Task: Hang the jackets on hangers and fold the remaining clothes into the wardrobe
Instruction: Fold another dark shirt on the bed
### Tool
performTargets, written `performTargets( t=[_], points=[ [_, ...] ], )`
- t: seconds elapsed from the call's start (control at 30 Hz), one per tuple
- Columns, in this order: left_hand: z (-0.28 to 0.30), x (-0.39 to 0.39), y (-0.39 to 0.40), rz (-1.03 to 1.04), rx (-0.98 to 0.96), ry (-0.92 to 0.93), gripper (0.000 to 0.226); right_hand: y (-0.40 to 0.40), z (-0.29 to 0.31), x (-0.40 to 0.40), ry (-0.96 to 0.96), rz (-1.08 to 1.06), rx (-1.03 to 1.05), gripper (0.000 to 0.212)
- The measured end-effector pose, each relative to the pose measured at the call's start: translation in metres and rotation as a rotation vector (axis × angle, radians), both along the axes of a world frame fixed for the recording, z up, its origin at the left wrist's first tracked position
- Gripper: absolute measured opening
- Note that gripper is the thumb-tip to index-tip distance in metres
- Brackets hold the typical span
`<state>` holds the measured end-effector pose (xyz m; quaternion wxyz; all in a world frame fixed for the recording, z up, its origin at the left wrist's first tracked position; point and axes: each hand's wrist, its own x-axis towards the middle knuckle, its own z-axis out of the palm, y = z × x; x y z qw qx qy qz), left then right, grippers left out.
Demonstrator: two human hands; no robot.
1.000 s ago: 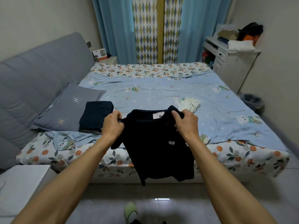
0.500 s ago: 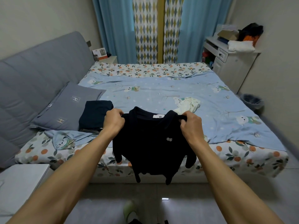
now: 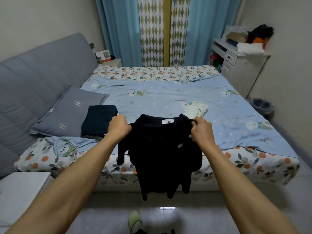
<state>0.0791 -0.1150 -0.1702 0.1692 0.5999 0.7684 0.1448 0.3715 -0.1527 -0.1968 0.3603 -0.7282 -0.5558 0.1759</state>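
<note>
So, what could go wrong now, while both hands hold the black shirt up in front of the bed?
The black shirt hangs from the left hand and right hand with one sleeve bunched, so it may fold unevenly. Laid down carelessly, it could disturb the folded dark garment or cover the crumpled pale garment.

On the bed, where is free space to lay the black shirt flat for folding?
The widest bare patch of blue sheet lies beyond the cream garment, toward the curtains. Another lies right of it, toward the white cabinet. The left side is crowded: folded dark clothes beside the grey pillow.
</note>
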Motion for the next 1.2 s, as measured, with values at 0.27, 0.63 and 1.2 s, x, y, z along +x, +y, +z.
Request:
performTargets(
  t=[0.27, 0.63, 1.2],
  points=[
    [-0.019, 0.008, -0.014, 0.323, -0.042, -1.255, 0.015, -0.020, 0.003, -0.010, 0.020, 0.027, 0.043, 0.023],
    [-0.062, 0.011, -0.056, 0.312, 0.443, -0.886, 0.007, -0.047, -0.045, -0.013, 0.213, -0.218, 0.172, 0.027],
    [-0.075, -0.001, -0.073, 0.453, 0.619, -0.733, 0.007, -0.055, -0.075, -0.028, 0.382, -0.172, 0.072, 0.023]
  ],
)
